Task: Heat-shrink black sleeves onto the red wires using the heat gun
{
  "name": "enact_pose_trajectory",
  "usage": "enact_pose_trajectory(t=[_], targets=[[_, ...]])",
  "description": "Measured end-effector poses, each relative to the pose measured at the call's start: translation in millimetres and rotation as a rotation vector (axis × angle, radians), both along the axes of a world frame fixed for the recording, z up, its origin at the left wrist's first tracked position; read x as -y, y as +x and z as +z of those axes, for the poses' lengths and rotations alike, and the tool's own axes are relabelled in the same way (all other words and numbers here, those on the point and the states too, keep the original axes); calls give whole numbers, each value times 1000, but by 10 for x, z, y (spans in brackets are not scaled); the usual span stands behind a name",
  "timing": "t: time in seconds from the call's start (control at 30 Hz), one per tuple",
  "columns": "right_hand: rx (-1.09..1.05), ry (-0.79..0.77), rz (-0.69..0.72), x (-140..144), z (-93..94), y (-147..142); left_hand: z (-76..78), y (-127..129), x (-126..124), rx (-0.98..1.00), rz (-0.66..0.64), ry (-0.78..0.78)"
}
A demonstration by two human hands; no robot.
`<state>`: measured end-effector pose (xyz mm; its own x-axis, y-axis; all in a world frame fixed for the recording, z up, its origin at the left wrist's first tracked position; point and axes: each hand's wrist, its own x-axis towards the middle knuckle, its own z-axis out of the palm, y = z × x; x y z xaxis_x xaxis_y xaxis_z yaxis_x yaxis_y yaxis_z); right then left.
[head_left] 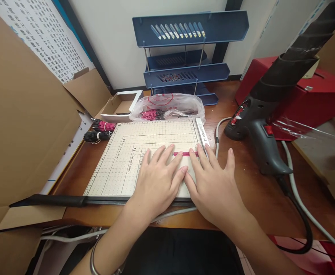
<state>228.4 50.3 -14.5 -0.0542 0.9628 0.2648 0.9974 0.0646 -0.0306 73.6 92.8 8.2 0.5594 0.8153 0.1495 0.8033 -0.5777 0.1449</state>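
Note:
A row of short red wires [187, 154] lies side by side on the cream gridded board of a paper cutter [110, 160]. My left hand [159, 176] lies flat on the board with fingers stretched out, its index fingertip at the left end of the wires. My right hand [213, 183] lies palm down beside it, fingers spread, the fingertips over the right end of the wires by the white metal edge strip [202, 131]. My two thumbs meet or nearly meet below the wires. The cutter's black handle [55, 200] is down along the front edge.
Tied bundles of red wires [104, 125] and black wires [97, 136] lie left of the cutter. Behind it are a plastic bag [181, 105] with more wires, an open box [121, 105] and a blue tray rack [190, 30]. A heat gun [259, 122] stands at right; cardboard [21, 114] rises at left.

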Motion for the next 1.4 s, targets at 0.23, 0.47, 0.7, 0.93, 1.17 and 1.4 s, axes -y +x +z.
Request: enact_pose_trajectory(t=[0.23,0.47,0.7,0.93,1.17,1.4], targets=[[-8,-15,-4,7,19,0,-38,-1,10,23,40,-56],[-15,-3,-2,19,3,2,1,26,-10,-3,42,-100],[-11,-41,-5,3,14,-4,-25,83,10,26,22,-106],[-4,-69,-4,9,25,1,-43,152,18,52,-25,-161],[-13,-46,-8,9,13,3,-82,100,4,96,149,-71],[-14,-18,-4,12,6,10,-80,56,21,-10,129,-148]])
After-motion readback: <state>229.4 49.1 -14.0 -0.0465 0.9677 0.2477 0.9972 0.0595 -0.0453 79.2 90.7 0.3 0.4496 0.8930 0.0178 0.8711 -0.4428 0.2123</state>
